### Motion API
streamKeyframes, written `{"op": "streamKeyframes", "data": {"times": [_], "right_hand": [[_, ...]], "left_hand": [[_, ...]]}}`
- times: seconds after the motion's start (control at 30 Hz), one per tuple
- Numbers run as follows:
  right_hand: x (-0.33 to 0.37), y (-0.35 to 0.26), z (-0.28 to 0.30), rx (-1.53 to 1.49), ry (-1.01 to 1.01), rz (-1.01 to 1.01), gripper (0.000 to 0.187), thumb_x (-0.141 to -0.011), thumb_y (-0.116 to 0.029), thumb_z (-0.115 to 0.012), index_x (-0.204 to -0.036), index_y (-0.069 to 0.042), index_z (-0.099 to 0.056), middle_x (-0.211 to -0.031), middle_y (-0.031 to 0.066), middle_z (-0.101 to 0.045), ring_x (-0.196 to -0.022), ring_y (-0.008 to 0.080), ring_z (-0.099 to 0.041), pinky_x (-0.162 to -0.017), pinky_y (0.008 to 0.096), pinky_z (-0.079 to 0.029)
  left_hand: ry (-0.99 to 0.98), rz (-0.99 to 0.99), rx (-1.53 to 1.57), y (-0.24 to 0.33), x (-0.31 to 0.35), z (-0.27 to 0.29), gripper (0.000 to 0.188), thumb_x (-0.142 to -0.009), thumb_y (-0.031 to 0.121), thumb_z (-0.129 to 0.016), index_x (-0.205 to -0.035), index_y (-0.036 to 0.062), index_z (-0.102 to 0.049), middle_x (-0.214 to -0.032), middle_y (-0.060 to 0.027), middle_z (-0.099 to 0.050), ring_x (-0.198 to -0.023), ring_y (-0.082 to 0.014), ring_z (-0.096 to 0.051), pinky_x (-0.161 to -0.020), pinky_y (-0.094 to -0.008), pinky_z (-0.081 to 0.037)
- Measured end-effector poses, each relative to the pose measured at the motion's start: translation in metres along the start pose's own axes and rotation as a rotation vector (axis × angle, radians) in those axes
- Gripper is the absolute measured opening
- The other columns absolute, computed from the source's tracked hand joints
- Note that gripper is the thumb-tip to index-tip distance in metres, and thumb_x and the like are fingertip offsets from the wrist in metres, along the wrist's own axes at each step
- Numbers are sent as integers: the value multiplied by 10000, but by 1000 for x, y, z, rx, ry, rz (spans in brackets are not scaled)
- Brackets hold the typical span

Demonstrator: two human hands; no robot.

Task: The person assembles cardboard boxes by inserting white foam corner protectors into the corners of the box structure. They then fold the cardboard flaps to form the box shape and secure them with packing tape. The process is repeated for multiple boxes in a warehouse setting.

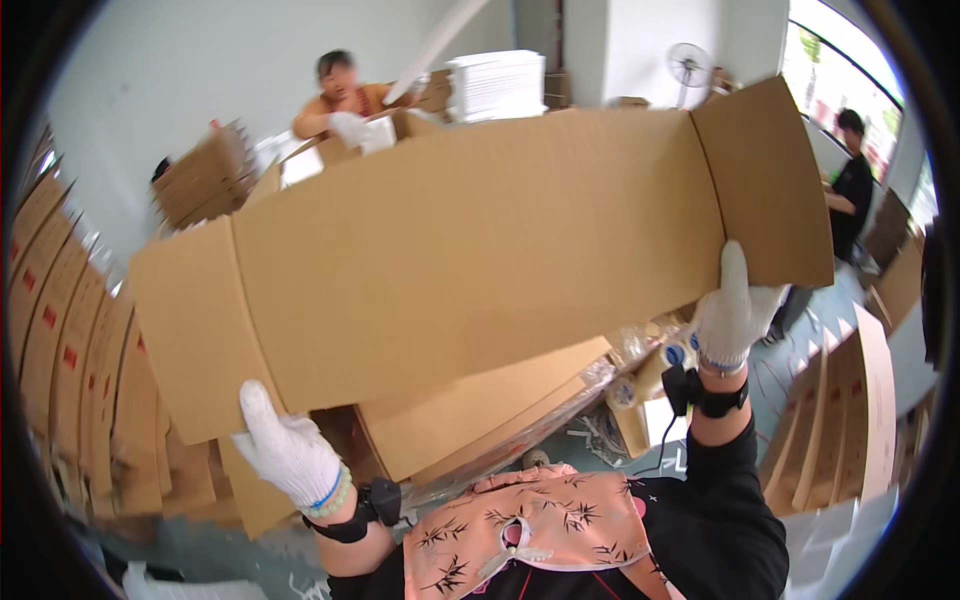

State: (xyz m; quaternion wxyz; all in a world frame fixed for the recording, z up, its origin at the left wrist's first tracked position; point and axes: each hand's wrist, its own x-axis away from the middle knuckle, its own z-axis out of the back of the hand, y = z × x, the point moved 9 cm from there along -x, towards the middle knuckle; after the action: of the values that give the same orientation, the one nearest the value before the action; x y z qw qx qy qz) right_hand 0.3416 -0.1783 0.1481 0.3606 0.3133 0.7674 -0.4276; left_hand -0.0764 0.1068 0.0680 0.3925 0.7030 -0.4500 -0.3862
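A long brown cardboard sheet (480, 250) with a crease near each end is held up in front of me, its right end higher than its left. My left hand (285, 445), in a white knit glove, grips its lower edge by the left crease, thumb on the near face. By the right crease my right hand (735, 310), gloved alike, holds the lower edge the same way. The fingers of both hands are mostly hidden behind the cardboard. Below the sheet lies a large cardboard box (480, 420) with a flat top, partly covered by it.
Flat cartons (70, 350) stand in a row at left, and more cardboard sheets (835, 420) stand at right. Tape rolls (650, 375) lie beside the box. Across from me a person (345, 100) handles a box near a white stack (497, 85); another person (850, 190) stands at right.
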Motion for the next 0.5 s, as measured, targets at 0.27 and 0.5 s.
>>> {"op": "streamKeyframes", "data": {"times": [0.27,0.5], "right_hand": [[-27,81,-181,185,-512,4,342,-886,-89,-631,-1211,0,-571,-903,170,-699,-818,282,-680,-749,357,-532],[17,178,-246,518,-1141,-73,673,-779,-150,-598,-1424,-57,-426,-972,296,-671,-952,431,-655,-837,495,-521]], "left_hand": [[14,-523,-202,108,-25,-15,366,-933,151,-635,-1257,-2,-559,-1039,-50,-658,-817,-127,-590,-644,-269,-490],[-427,-292,-600,61,-124,-101,445,-879,151,-630,-1289,-5,-553,-1153,-86,-641,-1014,-169,-597,-871,-314,-488]]}}
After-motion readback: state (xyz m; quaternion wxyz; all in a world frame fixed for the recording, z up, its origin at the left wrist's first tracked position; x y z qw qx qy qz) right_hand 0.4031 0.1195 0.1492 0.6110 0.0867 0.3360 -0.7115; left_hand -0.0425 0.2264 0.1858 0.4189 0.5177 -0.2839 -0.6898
